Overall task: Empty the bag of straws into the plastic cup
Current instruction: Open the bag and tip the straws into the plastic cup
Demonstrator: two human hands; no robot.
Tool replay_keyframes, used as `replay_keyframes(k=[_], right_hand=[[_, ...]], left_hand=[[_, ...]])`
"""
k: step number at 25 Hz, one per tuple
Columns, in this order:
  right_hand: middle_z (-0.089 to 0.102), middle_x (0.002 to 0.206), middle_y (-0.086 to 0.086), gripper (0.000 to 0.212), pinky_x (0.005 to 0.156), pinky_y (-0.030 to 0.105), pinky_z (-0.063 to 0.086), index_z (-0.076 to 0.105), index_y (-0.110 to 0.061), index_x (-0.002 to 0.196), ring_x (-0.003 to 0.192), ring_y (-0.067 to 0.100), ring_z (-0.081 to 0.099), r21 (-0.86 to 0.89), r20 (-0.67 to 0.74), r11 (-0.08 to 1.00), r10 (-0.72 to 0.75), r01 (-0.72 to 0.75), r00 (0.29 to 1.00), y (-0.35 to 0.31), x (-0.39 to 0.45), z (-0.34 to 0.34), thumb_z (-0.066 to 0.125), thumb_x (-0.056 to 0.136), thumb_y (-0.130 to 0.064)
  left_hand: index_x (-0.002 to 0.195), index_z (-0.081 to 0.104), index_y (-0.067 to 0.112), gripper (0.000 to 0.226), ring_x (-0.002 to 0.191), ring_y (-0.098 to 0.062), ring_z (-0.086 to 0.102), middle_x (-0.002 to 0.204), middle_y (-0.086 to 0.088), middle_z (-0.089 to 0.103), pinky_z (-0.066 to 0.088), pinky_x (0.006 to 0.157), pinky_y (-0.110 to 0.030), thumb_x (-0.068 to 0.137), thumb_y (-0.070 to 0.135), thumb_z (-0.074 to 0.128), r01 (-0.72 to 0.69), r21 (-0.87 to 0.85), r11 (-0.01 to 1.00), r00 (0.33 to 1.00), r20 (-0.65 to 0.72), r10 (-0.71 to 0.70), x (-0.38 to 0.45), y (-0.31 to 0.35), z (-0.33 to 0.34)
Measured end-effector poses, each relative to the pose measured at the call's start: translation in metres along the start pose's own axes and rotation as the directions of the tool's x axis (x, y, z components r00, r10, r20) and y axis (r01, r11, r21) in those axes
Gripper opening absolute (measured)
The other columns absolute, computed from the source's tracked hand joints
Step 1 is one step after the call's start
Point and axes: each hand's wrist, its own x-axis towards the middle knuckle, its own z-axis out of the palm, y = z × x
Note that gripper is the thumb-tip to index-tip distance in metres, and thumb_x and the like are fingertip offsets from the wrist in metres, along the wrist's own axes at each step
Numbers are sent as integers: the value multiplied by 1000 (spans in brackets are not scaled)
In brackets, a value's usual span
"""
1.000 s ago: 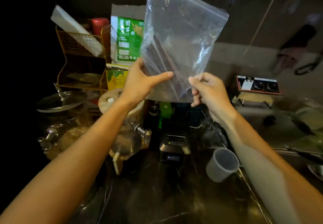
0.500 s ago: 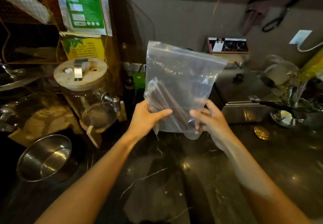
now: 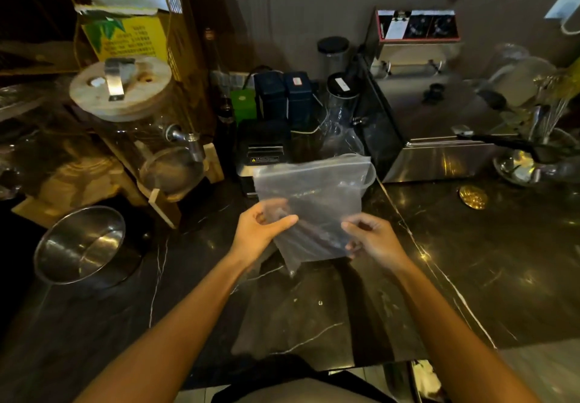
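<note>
Gripping the bag [image 3: 309,201] with left hand [image 3: 257,233] and right hand [image 3: 373,239], we risk spilling straws [image 3: 314,233]; the cup [image 3: 370,171] seems half-hidden behind it.

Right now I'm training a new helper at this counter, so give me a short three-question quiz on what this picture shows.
1. True or false: both hands hold the clear bag.
2. Where does the plastic cup show? A) behind the bag's right side B) inside the steel bowl C) in the right hand
3. Fill in: the dark straws are still inside the ____.

Key: 1 true, the left hand and right hand both pinch its lower part. 2 A. 3 bag.
</note>
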Motion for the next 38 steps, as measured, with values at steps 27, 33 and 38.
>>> replay_keyframes(k=[27, 33, 38], right_hand=[[73, 75, 6, 26, 44, 22, 49, 73, 4, 110, 44, 9, 52, 308, -73, 942, 161, -132, 984, -107, -4, 30, 66, 97, -17], [66, 66, 1, 21, 43, 21, 43, 71, 6, 110, 45, 9, 48, 294, -31, 950, 122, -108, 992, -99, 2, 37, 67, 97, -10], [59, 59, -2, 17, 42, 19, 42, 72, -4, 94, 45, 6, 47, 283, -57, 955, 106, -86, 993, -95, 4, 38, 66, 101, -18]], left_hand=[[105, 79, 15, 14, 102, -14, 76, 104, -2, 79, 61, 92, -30, 95, 13, 70, -355, 178, 918, 911, 288, 296, 19, 69, 0], [103, 81, 12, 15, 90, -11, 77, 95, 1, 81, 62, 82, -26, 94, 21, 73, -325, 296, 898, 917, 330, 223, 30, 78, 5], [102, 82, 11, 19, 85, -10, 78, 91, -1, 82, 61, 80, -24, 88, 23, 80, -259, 322, 911, 922, 364, 134, 37, 81, 6]])
